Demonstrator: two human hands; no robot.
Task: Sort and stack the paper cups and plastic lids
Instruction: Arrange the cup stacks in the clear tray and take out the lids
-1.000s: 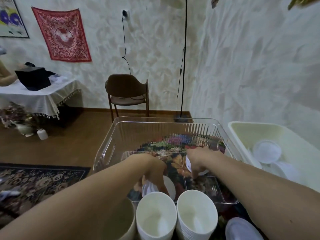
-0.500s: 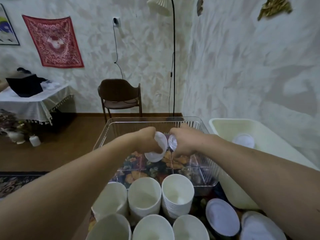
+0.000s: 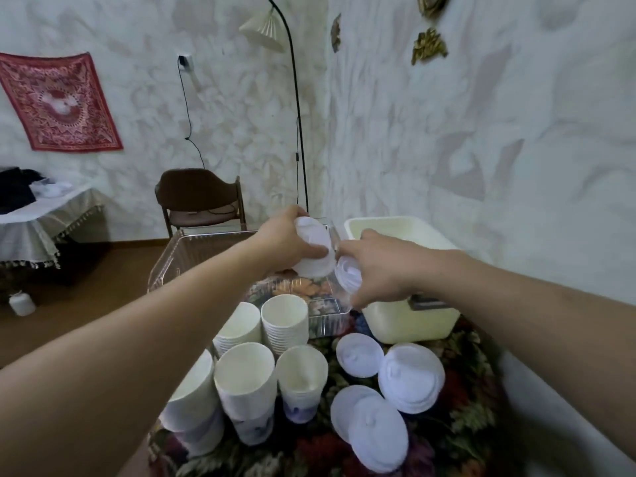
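left hand [image 3: 285,241] grip: wrapped round a few white lids [image 3: 315,247] | right hand [image 3: 382,270] grip: pinching a clear lid [image 3: 347,275] | both above the clear bin [image 3: 206,246], cup stacks [image 3: 272,342] nearer

left hand [image 3: 285,241] gripping what I'd call a stack of lids [image 3: 315,247], right hand [image 3: 382,268] pinching another lid [image 3: 348,274] just beside, cup stacks [image 3: 268,352] below on my feed

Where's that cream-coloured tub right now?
In the head view, the cream tub sits at the right, against the wall, just right of the clear bin and behind the lid stacks; the right hand hovers over its near corner.
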